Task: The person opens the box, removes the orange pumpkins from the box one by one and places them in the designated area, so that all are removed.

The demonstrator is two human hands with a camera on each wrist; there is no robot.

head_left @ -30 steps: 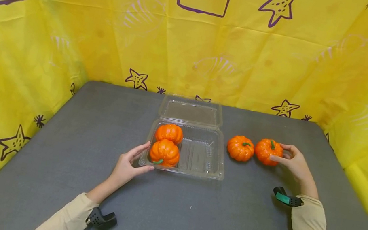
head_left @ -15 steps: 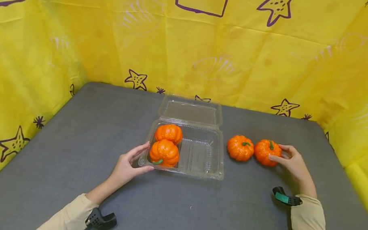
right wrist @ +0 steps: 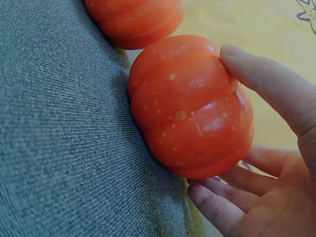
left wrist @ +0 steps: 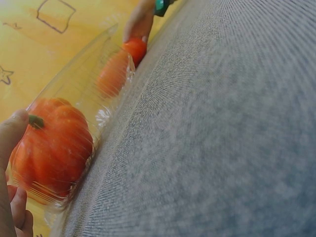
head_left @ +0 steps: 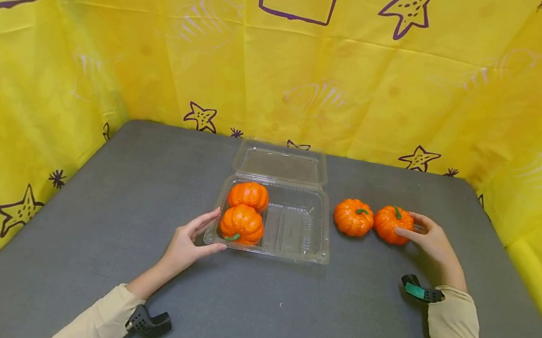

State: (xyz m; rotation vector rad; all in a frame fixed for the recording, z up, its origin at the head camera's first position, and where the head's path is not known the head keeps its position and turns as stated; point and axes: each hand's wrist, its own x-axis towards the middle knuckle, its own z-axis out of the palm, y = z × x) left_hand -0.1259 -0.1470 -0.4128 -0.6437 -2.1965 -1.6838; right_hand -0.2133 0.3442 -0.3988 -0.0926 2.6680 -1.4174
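Note:
My right hand [head_left: 434,244] grips the rightmost small orange pumpkin [head_left: 391,225] on the table, thumb on the near side and fingers behind. In the right wrist view this pumpkin [right wrist: 190,108] sits on the cloth between thumb and fingers. Another pumpkin [head_left: 353,218] lies just left of it, close or touching. A clear plastic clamshell container [head_left: 291,253] lies with its lid folded back; its left half bears a rear pumpkin [head_left: 249,194] and a front pumpkin [head_left: 242,225]. My left hand [head_left: 187,245] holds the container's front left corner, thumb at the front edge, fingers along the side.
The transparent lid [head_left: 281,165] lies toward the back edge of the grey table [head_left: 278,315]. Yellow patterned cloth [head_left: 291,88] hangs behind and on both sides. A black band sits on each wrist.
The pumpkin in my right hand has shifted very slightly left and its stem has turned a little. The left hand and container stay put.

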